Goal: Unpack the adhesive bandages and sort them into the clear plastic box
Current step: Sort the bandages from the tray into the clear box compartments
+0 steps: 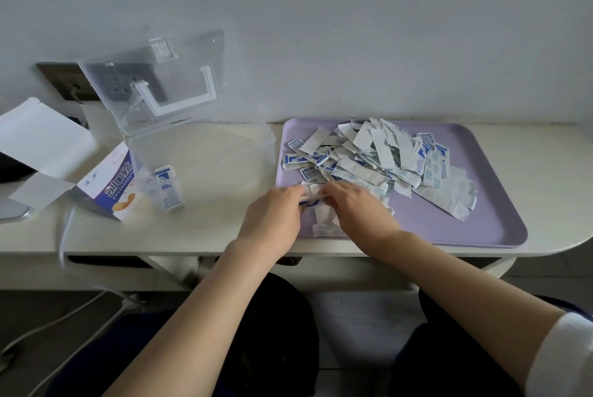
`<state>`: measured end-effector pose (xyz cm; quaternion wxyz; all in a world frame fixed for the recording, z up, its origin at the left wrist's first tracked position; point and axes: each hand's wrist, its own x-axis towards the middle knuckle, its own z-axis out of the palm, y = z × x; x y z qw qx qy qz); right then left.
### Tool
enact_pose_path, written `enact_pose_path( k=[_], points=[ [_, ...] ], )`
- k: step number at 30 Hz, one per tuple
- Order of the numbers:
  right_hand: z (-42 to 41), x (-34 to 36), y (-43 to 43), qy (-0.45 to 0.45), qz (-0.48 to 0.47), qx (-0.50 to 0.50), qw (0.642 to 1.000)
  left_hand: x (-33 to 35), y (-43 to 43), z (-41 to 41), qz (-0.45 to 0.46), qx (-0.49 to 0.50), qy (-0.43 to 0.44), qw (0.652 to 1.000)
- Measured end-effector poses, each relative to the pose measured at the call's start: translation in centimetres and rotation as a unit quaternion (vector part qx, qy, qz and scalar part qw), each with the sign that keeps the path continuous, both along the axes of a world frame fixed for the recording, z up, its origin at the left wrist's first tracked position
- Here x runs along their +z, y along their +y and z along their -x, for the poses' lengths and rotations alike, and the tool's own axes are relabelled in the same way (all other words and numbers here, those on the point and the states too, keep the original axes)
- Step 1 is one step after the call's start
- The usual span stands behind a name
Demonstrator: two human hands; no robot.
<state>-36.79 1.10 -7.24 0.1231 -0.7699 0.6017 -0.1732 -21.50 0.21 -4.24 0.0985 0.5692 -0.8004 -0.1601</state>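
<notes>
A heap of wrapped adhesive bandages (375, 153), white with blue print, lies on a lilac tray (487, 204). The clear plastic box (256, 146) stands left of the tray, its lid (154, 76) tipped up against the wall. A small stack of bandages (167, 188) leans in the box's front left corner. At the tray's near left corner my left hand (272, 217) and my right hand (356, 207) meet, both pinching a small bunch of wrapped bandages (313, 196) between the fingertips. More loose wrappers (324, 223) lie under my hands.
An opened bandage carton (112, 188) with blue and orange print lies left of the box, its white flaps (45, 136) spread out. A wall socket (67, 79) sits behind the lid. White cables (64, 316) hang below the table's front edge.
</notes>
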Motion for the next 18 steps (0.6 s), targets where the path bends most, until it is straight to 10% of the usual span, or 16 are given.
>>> enact_pose_path(
  k=[4,8,14,18],
  points=[
    [-0.4,1.7,0.5,-0.188,-0.045,-0.043,0.980,0.3,-0.3,-1.2,-0.049,-0.014,0.083,0.995],
    [-0.5,2.6,0.6,-0.421,-0.168,-0.093,0.886,0.6,-0.5,-2.4,-0.150,0.028,0.225,0.962],
    [-1.0,3.1,0.9,-0.491,-0.264,-0.090,0.826,2.3,0.3,-3.5,-0.330,0.011,0.415,0.848],
    [-2.0,3.6,1.7,-0.477,-0.220,-0.059,0.849,2.3,0.7,-3.8,-0.218,0.020,0.299,0.929]
  ],
)
